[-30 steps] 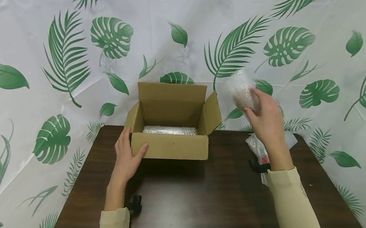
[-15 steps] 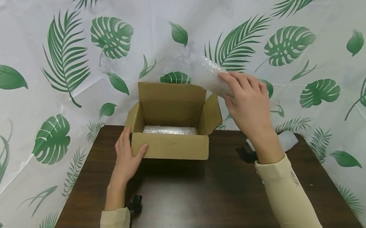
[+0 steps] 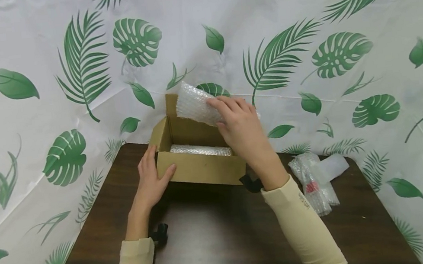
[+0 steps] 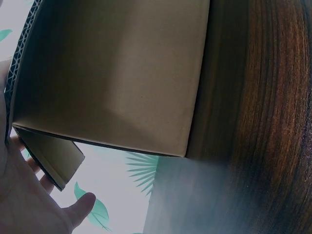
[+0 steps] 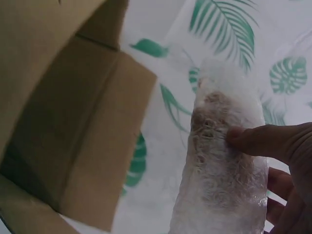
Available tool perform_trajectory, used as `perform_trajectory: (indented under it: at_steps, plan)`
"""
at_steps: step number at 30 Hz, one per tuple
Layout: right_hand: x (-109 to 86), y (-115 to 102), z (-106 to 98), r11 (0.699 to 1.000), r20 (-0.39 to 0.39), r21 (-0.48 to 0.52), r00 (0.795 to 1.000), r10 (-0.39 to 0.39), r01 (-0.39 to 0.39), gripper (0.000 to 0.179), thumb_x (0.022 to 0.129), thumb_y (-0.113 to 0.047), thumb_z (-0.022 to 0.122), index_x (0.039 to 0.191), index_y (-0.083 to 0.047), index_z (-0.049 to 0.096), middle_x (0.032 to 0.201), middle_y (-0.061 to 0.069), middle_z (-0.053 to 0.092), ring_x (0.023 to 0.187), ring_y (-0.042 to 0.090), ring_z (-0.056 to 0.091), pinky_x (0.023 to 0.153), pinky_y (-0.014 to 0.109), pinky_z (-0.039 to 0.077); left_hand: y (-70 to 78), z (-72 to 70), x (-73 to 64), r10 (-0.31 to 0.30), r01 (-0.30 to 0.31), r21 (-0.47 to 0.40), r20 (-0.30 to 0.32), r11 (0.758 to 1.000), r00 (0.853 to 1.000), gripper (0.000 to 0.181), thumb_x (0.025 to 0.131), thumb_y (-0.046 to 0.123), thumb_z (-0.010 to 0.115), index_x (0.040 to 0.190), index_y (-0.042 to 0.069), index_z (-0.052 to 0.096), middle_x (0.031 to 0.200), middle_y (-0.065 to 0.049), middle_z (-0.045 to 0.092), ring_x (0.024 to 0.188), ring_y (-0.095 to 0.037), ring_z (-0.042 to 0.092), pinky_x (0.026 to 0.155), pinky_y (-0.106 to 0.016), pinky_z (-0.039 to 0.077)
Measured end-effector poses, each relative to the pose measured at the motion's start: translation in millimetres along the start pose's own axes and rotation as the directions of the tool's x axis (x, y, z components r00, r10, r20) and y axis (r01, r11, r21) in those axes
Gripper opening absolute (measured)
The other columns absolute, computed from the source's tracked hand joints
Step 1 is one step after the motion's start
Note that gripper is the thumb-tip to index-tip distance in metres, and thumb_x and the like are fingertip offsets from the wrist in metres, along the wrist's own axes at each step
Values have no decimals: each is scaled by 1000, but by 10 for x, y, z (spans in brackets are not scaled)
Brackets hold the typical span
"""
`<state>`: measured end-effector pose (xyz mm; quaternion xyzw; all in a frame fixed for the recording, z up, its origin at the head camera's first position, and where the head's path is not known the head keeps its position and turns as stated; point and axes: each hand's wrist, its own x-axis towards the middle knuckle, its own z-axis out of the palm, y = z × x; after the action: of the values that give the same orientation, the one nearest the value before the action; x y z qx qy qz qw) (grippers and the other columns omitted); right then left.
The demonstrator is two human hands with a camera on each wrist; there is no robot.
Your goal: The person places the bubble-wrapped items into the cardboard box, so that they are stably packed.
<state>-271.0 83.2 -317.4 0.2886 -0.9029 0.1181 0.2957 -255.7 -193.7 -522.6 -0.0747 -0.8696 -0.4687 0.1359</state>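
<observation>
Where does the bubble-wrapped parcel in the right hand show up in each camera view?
Head: the bubble-wrapped parcel is just above centre.
Left wrist: not in it.
Right wrist: right of centre, running off the bottom edge.
Shared landmark: the cardboard box, in all three views.

I see the box in plain tan, its cut edge a zigzag of corrugation in my left wrist view. Inside the box lies a silvery, dimpled roll; above the box, a bundle in whitish, see-through bubble wrap, brown showing through it in my right wrist view. Under the box I get a dark brown tabletop streaked with wood grain. Behind the box, I have white cloth printed with green fronds, split leaves and plain leaves. Right of the box: clear bubbled packets with a red patch. On the box's near side, cream sleeves.
</observation>
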Motion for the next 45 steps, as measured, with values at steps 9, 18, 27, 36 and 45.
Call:
perform_trajectory:
  at_steps: [9,18,27,36,45]
  plan:
    - [36,20,547,996,223,16,971,82,-87,63,99,-12,79,157,-12,53,154,7,63,143,33,58,118,56,45,-26,36,91,-13,13,19,16,1000,1000,95,103,51,67,174,17,13,179,-18,12,163,-46,9,127,-70,21]
    - [73,141,887,985,409,29,901,146,-173,61,102,-24,77,159,-19,54,155,4,63,141,33,59,116,58,45,-54,55,163,-34,33,40,33,999,999,95,103,55,66,174,19,14,180,-16,13,164,-45,11,127,-71,18]
    - [103,324,1189,939,534,188,832,149,-289,56,103,-27,75,155,-19,58,154,5,63,142,31,58,121,56,41,-59,61,242,-32,31,34,36,999,999,96,103,56,66,174,19,13,180,-14,12,164,-45,11,127,-72,18]
    - [128,438,1303,837,624,371,775,96,-402,48,105,-24,69,152,-16,60,153,8,62,143,29,57,123,58,38,-85,37,318,-25,24,26,38,999,999,95,102,53,67,173,17,15,180,-16,12,164,-44,11,128,-70,19]
    - [170,480,1468,829,711,379,702,23,-411,55,113,-39,53,161,-13,50,163,10,54,152,29,50,125,48,40,-153,25,372,-18,18,19,38,1000,999,94,103,50,68,173,17,15,180,-15,12,163,-45,11,128,-70,20]
